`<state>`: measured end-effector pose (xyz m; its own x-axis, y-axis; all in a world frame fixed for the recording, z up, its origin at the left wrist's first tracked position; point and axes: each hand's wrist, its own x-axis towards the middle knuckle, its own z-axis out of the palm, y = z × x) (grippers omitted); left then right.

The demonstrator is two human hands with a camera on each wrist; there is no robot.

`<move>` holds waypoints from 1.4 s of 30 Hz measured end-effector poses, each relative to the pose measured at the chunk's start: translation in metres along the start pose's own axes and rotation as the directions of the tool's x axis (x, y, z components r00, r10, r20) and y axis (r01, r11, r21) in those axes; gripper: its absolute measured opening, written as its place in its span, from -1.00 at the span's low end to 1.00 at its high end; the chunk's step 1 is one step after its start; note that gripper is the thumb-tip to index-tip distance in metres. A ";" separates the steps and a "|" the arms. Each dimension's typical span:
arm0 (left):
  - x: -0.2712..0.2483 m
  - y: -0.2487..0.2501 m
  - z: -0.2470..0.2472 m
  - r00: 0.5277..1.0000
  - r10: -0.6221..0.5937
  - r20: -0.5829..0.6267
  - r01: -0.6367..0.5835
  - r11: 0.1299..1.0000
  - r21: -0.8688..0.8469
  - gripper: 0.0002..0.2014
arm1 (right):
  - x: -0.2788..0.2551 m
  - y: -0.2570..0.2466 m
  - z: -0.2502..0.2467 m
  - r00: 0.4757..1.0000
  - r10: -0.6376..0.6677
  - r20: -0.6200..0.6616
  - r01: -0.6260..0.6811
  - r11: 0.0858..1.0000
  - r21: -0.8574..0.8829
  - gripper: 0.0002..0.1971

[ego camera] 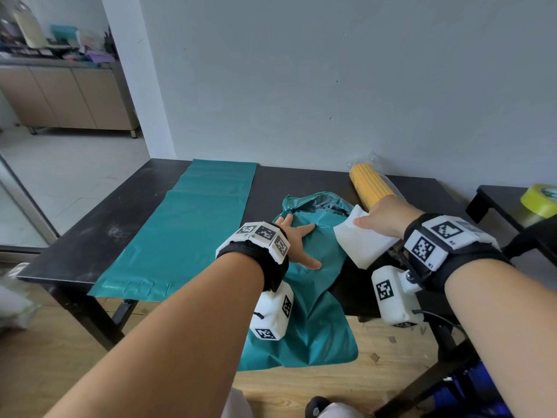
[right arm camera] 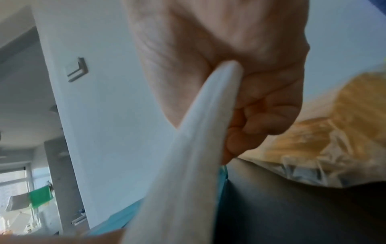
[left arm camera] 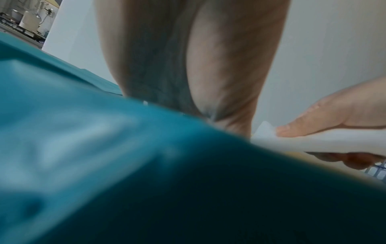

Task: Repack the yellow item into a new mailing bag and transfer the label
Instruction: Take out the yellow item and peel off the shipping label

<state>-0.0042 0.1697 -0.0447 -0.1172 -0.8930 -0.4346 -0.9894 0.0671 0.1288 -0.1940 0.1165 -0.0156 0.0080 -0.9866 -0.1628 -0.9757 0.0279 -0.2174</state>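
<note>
A crumpled teal mailing bag (ego camera: 313,285) lies on the dark table (ego camera: 144,200), torn open at its far end and hanging over the front edge. My left hand (ego camera: 297,239) presses flat on it with spread fingers. My right hand (ego camera: 382,217) pinches a white label (ego camera: 361,241) between thumb and fingers, lifted just right of the old bag; the label (right arm camera: 188,165) shows curled in the right wrist view. The yellow ribbed item (ego camera: 372,187) in clear wrap lies behind my right hand near the wall. A flat new teal bag (ego camera: 187,230) lies to the left.
A roll of yellow-green tape (ego camera: 539,200) sits on a small dark side table at the right. The wall runs close behind the table. Wooden floor lies below the front edge, and a cabinet (ego camera: 66,95) stands far left.
</note>
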 end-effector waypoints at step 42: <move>0.050 -0.023 -0.098 0.938 -0.049 -0.343 -0.105 0.903 -0.417 -0.55 | 0.091 -0.051 -0.027 0.984 0.148 -0.094 0.013 0.473 0.881 -0.36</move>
<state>0.0215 0.0798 0.0176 -0.0318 -0.9936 -0.1081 -0.8452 -0.0310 0.5335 -0.1496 0.0210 0.0064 -0.1572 -0.9823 -0.1021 -0.2688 0.1420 -0.9527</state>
